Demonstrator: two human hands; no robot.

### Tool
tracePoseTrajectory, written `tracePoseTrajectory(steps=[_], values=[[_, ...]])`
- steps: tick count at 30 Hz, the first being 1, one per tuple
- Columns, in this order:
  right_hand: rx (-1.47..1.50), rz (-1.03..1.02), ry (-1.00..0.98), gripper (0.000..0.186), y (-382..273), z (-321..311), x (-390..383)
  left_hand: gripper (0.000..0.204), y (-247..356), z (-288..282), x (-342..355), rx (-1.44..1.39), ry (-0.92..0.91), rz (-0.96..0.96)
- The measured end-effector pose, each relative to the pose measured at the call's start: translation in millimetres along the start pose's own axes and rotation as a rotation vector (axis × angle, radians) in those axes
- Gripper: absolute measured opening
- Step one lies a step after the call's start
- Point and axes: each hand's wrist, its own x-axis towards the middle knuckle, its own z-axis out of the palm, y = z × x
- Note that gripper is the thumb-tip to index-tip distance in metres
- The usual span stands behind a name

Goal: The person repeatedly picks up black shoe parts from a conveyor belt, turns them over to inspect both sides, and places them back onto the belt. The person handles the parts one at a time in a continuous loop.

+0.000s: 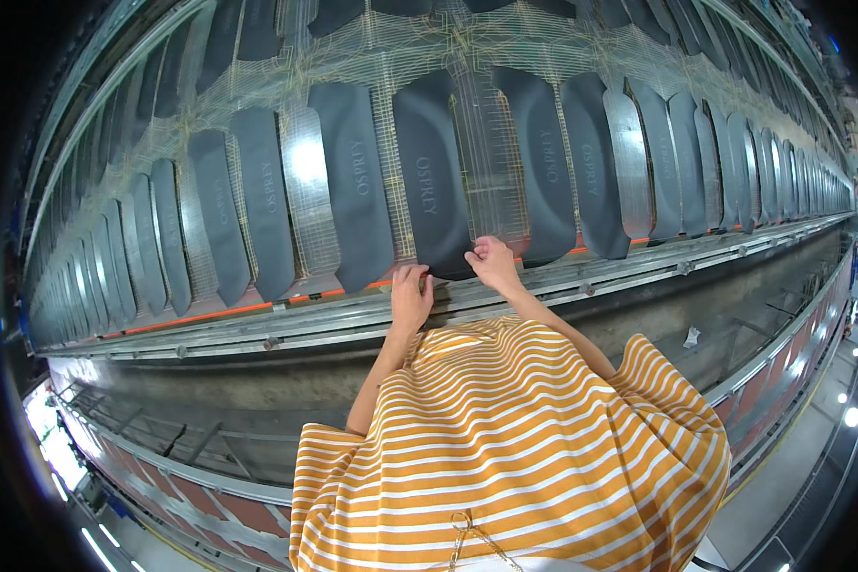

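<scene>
In front of me a dark grey cut panel [431,181] of soft sheet material, with lettering down its middle, lies on the long table and bulges along its length. At its near left corner, my left hand [411,297] has its fingers curled closed on the edge. My right hand [494,262] pinches the same panel's near right edge, fingers bent together. The panel's near end dips between the two hands. Flanking it are a similar panel [351,181] on the left and another panel [546,172], also bulging, on the right.
The long table [491,153] carries thin yellow marking lines and rows of similar panels, with shiny bare strips between. Along its near edge run an orange strip [329,294] and a metal rail [353,310]. Below is a trough [257,396] with a white scrap [691,337].
</scene>
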Motion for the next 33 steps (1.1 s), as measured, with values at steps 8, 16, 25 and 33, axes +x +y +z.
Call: tracePoseTrajectory(steps=[8,16,25,33], values=[[-0.080,-0.062,-0.414,0.033,2.0,5.0,43.7,0.022,1.5,24.6,-5.3,-0.141,0.100,-0.374],[0.652,0.548,-0.798,0.028,2.3,-7.9,37.5,0.038,-1.2,26.9,16.1,-1.326,0.105,-1.101],[0.831,0.168,-0.493,0.021,-132.7,-79.4,8.1,0.015,80.0,-49.8,89.2,-1.148,0.304,-0.709],[0.409,-0.340,-0.598,0.024,-235.7,-213.5,-87.5,0.078,195.6,-165.1,71.8,-1.736,0.004,-0.492]])
